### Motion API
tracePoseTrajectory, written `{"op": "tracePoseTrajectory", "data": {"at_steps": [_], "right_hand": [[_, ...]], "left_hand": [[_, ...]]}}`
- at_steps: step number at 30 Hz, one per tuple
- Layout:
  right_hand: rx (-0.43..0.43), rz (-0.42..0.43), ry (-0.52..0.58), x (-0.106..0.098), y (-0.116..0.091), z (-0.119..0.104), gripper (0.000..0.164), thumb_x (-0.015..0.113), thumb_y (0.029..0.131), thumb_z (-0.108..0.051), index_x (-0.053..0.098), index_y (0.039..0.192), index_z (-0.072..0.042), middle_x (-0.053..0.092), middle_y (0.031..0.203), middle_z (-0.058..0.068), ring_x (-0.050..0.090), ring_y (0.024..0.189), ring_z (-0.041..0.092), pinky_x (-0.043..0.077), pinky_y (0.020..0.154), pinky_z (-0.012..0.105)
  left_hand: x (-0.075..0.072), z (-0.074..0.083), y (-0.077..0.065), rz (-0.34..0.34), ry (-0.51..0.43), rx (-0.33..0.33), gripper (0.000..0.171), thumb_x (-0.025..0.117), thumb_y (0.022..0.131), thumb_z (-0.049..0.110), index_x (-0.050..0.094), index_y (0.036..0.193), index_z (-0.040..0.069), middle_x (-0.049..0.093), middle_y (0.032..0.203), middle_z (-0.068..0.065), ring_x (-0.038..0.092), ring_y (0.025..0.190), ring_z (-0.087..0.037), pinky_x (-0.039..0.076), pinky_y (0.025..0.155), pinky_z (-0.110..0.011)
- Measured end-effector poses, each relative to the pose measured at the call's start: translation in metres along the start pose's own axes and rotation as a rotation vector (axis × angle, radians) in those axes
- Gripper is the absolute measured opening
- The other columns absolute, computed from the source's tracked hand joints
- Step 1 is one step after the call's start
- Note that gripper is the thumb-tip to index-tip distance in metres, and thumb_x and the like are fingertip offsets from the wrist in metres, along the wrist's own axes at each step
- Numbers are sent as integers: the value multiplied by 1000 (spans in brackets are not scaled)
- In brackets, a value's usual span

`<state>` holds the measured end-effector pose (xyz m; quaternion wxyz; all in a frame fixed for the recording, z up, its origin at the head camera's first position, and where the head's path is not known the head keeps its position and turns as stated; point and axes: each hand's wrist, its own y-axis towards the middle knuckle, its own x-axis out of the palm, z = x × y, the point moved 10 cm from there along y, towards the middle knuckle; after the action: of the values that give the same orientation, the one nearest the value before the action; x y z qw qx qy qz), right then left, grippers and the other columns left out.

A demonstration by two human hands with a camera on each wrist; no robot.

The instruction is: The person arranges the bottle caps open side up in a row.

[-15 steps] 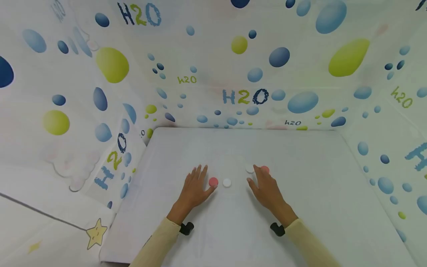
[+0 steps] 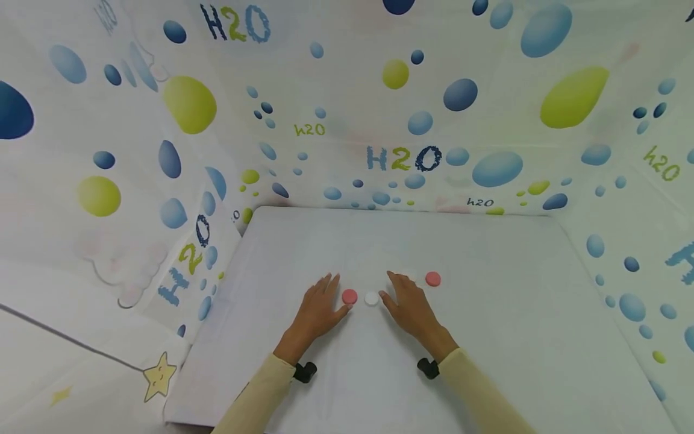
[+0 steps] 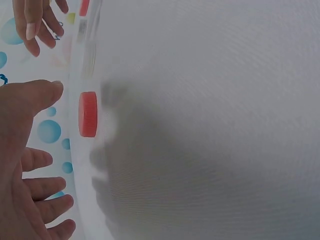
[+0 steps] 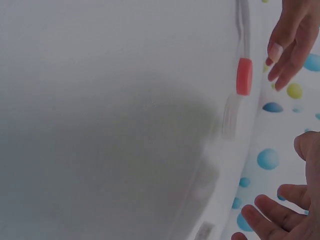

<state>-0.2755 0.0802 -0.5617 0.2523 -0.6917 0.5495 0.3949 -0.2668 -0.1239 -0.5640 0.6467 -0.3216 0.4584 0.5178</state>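
Note:
My left hand [image 2: 318, 308] hovers over the table with fingers spread, its thumb tip by the near edge of a red bottle cap [image 2: 349, 296]. Ribbed sides show on that red cap [image 3: 88, 114] in the left wrist view. Just to its right lies a white bottle cap [image 2: 371, 298]. My right hand [image 2: 413, 308], fingers extended and holding nothing, has its thumb close to the white cap's right side. Its fingers cover most of a second white cap. Farther right lies another red cap [image 2: 432, 278], apart from the hand.
The caps lie on a white-covered table [image 2: 488, 337]. A curtain [image 2: 347, 90] printed with blue and green drops and H2O lettering hangs behind it and along both sides. A small camera [image 2: 428, 368] is strapped to the right wrist, another [image 2: 305, 372] to the left.
My right hand has moved left, away from the far red cap, which now shows fully, and toward the near white cap. My left hand stays beside its red cap.

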Motion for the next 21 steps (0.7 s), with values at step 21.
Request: {"op": "tracePoseTrajectory", "data": {"at_steps": [21], "right_hand": [[-157,24,-142,39,20,-37,55,77,99,-33,61,143,-6,64,139,15,63,127,32,50,107,53]], "left_hand": [[7,0,4,10,89,34,65,77,98,34,55,149,-1,50,157,-25,47,147,-39,44,114,-57]]}}
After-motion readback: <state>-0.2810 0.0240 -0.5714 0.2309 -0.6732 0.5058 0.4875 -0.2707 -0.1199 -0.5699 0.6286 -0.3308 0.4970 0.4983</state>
